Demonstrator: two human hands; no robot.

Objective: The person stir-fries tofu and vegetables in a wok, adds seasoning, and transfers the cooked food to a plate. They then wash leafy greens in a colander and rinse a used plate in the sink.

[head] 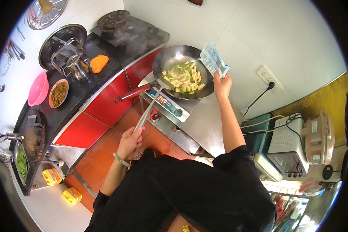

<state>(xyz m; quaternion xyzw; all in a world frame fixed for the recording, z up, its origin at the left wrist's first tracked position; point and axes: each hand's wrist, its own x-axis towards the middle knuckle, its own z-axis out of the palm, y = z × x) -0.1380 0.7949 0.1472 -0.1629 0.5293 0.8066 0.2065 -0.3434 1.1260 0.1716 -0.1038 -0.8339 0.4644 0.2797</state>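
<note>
A dark wok sits on an induction cooker with a lit red display. Pale food strips and green pieces lie in it. My left hand grips the handle of a metal spatula, whose far end is inside the wok's near left side. Over the wok's right rim, my right hand holds a blue and white plastic packet, tilted with its upper end toward the wok. Whether anything pours from it I cannot tell. The wok's wooden handle points left, touched by neither hand.
Along the left runs a black counter with an orange cloth, a bowl of brown food and a pink basket. A steel table supports the cooker. A plugged cord hangs at right, near a toaster oven.
</note>
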